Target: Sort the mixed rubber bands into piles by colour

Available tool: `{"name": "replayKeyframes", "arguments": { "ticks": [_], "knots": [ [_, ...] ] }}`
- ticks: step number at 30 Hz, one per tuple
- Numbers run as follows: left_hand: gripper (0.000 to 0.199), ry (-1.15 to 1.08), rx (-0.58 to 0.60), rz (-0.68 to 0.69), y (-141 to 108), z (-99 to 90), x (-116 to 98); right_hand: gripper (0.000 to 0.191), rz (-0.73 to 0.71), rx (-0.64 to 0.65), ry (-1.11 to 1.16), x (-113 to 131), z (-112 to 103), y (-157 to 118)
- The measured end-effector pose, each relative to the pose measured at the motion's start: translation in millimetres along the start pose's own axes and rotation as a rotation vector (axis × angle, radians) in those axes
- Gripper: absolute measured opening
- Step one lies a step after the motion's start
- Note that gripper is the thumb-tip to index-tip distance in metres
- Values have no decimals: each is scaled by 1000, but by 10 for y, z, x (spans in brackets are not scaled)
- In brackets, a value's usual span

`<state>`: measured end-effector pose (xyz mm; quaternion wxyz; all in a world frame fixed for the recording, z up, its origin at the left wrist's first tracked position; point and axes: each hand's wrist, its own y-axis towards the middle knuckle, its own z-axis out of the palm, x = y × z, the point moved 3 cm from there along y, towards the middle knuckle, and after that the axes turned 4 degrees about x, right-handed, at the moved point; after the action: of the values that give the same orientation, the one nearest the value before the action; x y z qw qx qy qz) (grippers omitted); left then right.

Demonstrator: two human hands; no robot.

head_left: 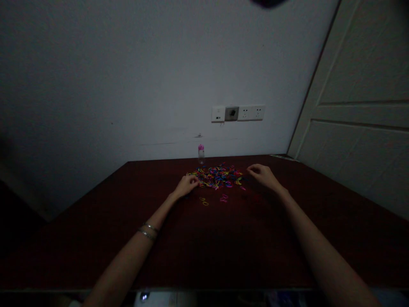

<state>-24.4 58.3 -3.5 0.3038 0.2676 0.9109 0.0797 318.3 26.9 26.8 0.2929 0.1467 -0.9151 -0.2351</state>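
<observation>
A loose heap of small rubber bands [220, 175] in many colours lies on the dark red tabletop [223, 238]. At the heap's left edge, my left hand [187, 186] has its fingertips pinched together, touching or just over the bands. My right hand [261, 174] is held to the right of the heap, thumb and fingers closed in a pinch. Whatever either pinch holds is too small and dark to make out. Nearer to me, a couple of yellow bands [205, 203] and a few pink bands [224, 198] lie apart from the heap.
Behind the heap a small clear bottle with a pink cap [201, 153] stands upright near the white wall [143, 85]. Wall sockets [251, 113] are mounted above the table. A pale panelled door [361, 128] borders the right side. The table's front edge runs below my forearms.
</observation>
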Motion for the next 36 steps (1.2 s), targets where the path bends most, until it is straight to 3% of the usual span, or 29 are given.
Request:
{"name": "replayKeyframes", "arguments": {
  "ticks": [4, 11, 14, 18, 24, 29, 32, 36],
  "knots": [
    [20, -69, 106, 140, 67, 197, -511, 24, 38, -28, 2, -108, -31, -14],
    [18, 84, 291, 352, 148, 651, -1383, 24, 66, -42, -6, -194, -11, -34],
    [16, 151, 329, 423, 207, 846, -1612, 24, 61, -53, 4, -202, -2, -36],
    [16, 198, 342, 413, 304, 1058, -1763, 23, 60, -55, 6, -222, 9, -32],
    [21, 237, 326, 398, 400, 1235, -1827, 23, 61, -52, -10, -233, 2, -29],
    [38, 191, 221, 349, 469, 1049, -1708, 24, 60, -35, -34, -209, -3, -30],
    [37, 118, 109, 265, 541, 806, -1448, 23, 53, -2, -41, -204, 27, -30],
    [33, -4, -78, 83, 624, 475, -850, 20, 67, 91, -54, -232, 105, -27]
  ]
}}
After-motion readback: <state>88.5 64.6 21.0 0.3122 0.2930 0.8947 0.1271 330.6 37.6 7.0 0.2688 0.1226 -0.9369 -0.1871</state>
